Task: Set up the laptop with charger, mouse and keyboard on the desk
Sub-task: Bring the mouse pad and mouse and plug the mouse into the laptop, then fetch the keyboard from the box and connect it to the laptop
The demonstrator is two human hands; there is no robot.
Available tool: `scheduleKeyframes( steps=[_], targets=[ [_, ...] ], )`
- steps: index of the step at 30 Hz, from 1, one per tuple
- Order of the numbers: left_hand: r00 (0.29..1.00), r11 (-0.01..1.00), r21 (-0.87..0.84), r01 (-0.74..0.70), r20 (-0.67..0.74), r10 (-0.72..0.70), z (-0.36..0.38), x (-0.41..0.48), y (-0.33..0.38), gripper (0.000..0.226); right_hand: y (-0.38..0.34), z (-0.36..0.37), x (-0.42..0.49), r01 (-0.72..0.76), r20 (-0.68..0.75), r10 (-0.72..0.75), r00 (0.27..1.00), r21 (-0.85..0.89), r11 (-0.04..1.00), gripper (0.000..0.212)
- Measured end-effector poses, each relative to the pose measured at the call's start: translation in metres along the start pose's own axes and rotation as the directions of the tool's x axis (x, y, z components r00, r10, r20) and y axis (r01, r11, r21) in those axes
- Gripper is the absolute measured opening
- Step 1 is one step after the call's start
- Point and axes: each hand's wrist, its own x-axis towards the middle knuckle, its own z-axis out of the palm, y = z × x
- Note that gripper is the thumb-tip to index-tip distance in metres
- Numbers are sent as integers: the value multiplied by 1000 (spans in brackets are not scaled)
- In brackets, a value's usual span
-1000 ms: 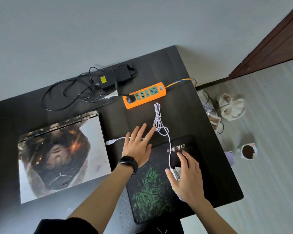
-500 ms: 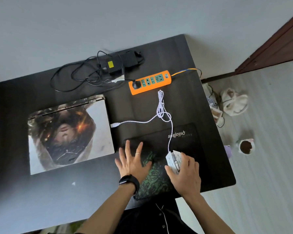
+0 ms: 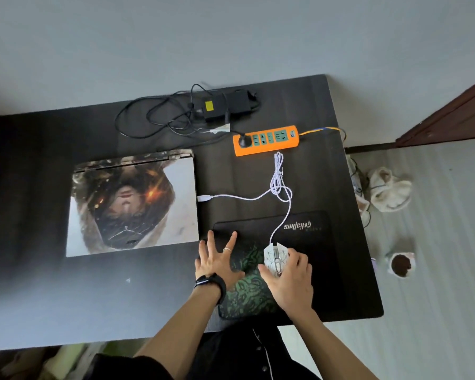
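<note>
The desk (image 3: 39, 297) is dark, and its left part is bare from the far edge to the near edge, the widest open room on it. Right of that lies the laptop (image 3: 132, 207), shut, its lid covered with a printed picture, its back edge toward the wall. A strip of bare desk runs between its near edge and the desk's near edge.

Behind the laptop, near the far edge, the charger (image 3: 225, 105) sits with its black cable (image 3: 154, 122) in loose loops to its left; one lead ends in a plug in the orange strip (image 3: 266, 140), which lies just right of it.

The left hand (image 3: 217, 263), a watch (image 3: 211, 283) on its wrist and a ring on one finger, presses flat with fingers spread wide on the left edge of the pad (image 3: 313, 256), just beside the laptop's near right corner.

The white cord (image 3: 279, 185) runs from a USB plug (image 3: 204, 198), lying loose just beside the laptop's right edge, to a bundled loop below the strip, then down onto the pad to the mouse (image 3: 276, 257). The right hand (image 3: 291, 281) wraps the mouse from behind, fingers curled around its sides, near the pad's middle.

The pad's right part is bare, and a narrow bare margin separates it from the desk's right edge. Past that edge, on the floor, lie a crumpled cloth (image 3: 390, 190) and a cup (image 3: 401, 266) of dark contents.
</note>
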Motion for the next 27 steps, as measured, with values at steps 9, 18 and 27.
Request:
scheduleKeyframes(
  steps=[9,18,27],
  targets=[
    [997,947,-320,0,78,26,-16,-31,-56,66,-43,-23,-13,296,23,-295,955,-79,952,85],
    [969,740,-659,135,-67,-236,-9,-124,-165,40,-184,-12,-70,741,133,-739,661,42,670,46],
    [839,495,-855,154,-152,-523,46,-230,-316,22,-248,84,-207,883,270,-860,433,63,464,19]
  ],
)
